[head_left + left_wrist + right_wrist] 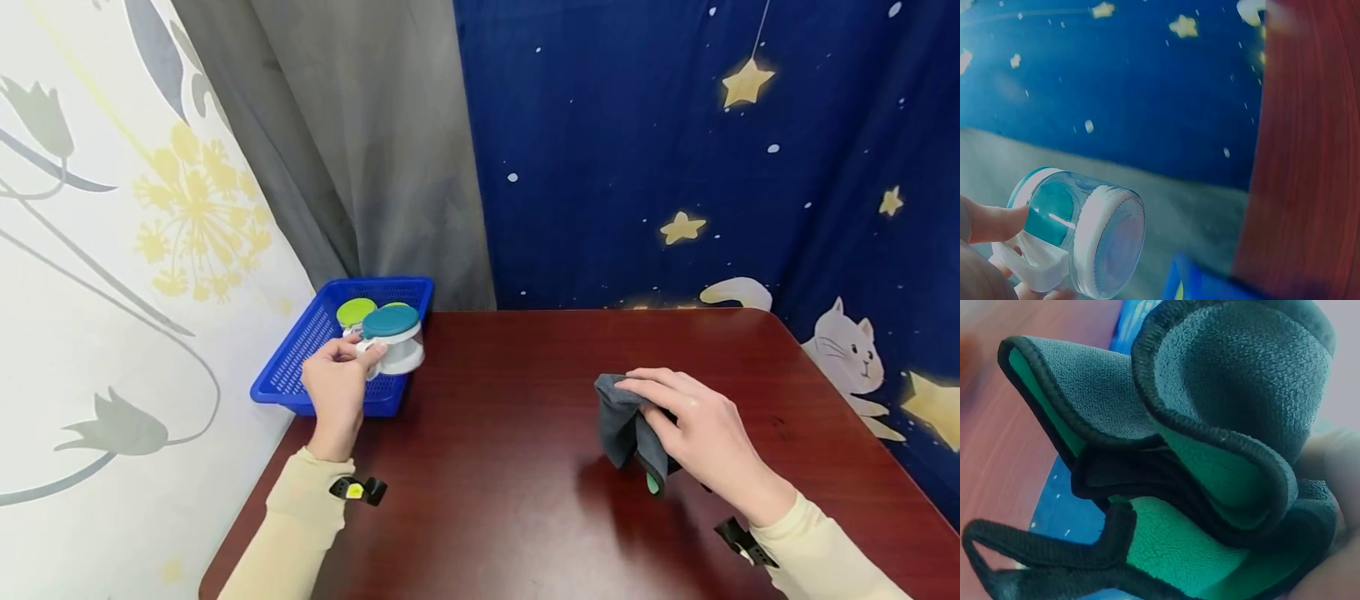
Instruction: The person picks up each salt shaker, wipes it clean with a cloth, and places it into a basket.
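Nearest, on the right of the dark red table (pixel 525 500), the right hand (pixel 701 433) holds a bunched grey cloth (pixel 626 425) with a green inner side, fingers curled round its folds above the tabletop. Farther off on the left, the left hand (pixel 337 387) pinches the white handle of a clear jar (pixel 396 342) with a teal lid, held over the near right edge of the blue basket (pixel 300 367). A green-lidded jar (pixel 355 312) sits inside the basket behind it.

hand: left hand (pixel 985 250) grips cup handle
cup: clear cup (pixel 1079 231), teal lid, tilted sideways
backdrop: blue star curtain (pixel 1135 81)
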A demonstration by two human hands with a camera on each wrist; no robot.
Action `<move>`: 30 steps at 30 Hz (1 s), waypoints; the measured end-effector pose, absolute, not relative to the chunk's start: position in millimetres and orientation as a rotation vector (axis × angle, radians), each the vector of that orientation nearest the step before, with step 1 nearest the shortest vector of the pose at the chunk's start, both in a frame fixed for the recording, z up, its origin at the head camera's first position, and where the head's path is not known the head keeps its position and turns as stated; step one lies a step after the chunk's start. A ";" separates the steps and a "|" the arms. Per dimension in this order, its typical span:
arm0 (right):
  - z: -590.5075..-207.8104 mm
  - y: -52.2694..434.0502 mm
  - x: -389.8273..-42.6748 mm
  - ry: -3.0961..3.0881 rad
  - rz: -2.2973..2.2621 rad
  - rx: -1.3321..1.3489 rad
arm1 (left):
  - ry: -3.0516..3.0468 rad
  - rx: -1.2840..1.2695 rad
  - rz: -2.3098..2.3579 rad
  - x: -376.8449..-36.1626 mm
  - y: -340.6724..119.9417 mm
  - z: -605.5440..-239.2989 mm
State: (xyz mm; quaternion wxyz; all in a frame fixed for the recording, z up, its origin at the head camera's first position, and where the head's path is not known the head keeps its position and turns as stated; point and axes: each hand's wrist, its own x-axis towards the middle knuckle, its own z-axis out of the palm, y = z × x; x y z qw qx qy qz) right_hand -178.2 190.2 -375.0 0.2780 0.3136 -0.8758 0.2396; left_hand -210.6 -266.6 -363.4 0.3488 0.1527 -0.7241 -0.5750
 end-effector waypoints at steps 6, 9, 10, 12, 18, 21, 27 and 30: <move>-375.0 206.6 -182.2 -2.354 0.583 0.805 | -1.889 0.533 -1.453 -229.2 -301.3 -371.8; -375.1 216.1 -185.5 -2.363 0.561 0.786 | -1.919 0.596 -1.419 -236.8 -313.2 -377.8; -375.2 219.4 -186.4 -2.364 0.555 0.779 | -1.935 0.617 -1.397 -238.9 -316.1 -379.5; -375.5 226.1 -188.4 -2.368 0.540 0.760 | -1.964 0.662 -1.355 -243.0 -321.3 -383.5; -374.8 244.6 -195.5 -2.386 0.512 0.702 | -2.011 0.791 -1.247 -256.2 -339.2 -401.4; -375.5 253.7 -200.1 -2.407 0.504 0.666 | -2.060 0.827 -1.177 -262.5 -348.6 -408.5; -381.6 274.5 -208.9 -2.462 0.510 0.588 | -2.176 0.839 -1.090 -273.2 -358.0 -414.1; -385.2 284.7 -212.6 -2.480 0.512 0.550 | -2.217 0.847 -1.080 -277.4 -356.9 -414.4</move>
